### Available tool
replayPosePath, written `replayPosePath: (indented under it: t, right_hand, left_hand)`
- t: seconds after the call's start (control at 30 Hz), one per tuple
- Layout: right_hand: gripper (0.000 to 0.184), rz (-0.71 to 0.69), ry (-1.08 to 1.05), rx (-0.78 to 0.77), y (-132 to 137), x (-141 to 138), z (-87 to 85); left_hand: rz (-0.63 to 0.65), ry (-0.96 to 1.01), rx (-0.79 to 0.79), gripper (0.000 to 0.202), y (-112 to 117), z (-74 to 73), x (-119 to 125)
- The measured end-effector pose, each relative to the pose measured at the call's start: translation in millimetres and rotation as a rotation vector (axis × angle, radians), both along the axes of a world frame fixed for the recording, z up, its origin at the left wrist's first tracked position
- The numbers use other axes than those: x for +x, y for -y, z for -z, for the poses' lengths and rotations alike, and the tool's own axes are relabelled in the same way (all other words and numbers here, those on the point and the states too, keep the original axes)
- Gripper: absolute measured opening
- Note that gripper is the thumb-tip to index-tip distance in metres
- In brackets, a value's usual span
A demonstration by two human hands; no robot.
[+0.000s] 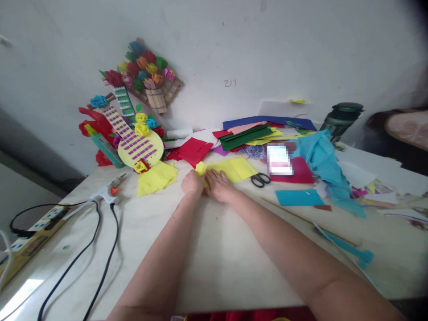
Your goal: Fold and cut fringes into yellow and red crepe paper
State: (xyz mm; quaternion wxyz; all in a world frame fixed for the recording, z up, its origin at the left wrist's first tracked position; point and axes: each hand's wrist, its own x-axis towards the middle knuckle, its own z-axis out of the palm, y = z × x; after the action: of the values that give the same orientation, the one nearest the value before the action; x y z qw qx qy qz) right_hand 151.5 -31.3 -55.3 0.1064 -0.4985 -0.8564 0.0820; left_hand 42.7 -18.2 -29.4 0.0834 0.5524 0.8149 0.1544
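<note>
A yellow paper sheet lies on the white table in front of me. My left hand is closed, pinching the sheet's rolled left end. My right hand lies flat beside it with fingers stretched out, pressing the sheet's near edge down. Both hands touch each other. Black scissors rest just right of the sheet.
A second yellow sheet lies left, by a glue gun and power strip with black cables. Paper-flower crafts lean on the wall. Coloured paper stacks, blue tissue, a wooden stick and a dark bottle crowd the right.
</note>
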Motion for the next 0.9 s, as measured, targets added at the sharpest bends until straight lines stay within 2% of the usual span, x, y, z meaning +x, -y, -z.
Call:
replayPosePath:
  t: [0.3, 0.6, 0.9]
  right_hand:
    - [0.063, 0.019, -0.006, 0.006, -2.1, -1.1, 1.9]
    - [0.06, 0.006, -0.023, 0.026, -0.3, -0.1, 0.5]
    - [0.079, -0.002, 0.045, -0.123, -7.2, 16.5, -6.9]
  left_hand:
    - [0.025, -0.014, -0.021, 0.044, 2.1, -2.0, 5.5]
    - [0.068, -0.064, -0.019, 0.031, 1.5, 3.1, 4.2]
    - [0.179, -0.055, 0.053, 0.035, -3.4, 4.3, -8.2]
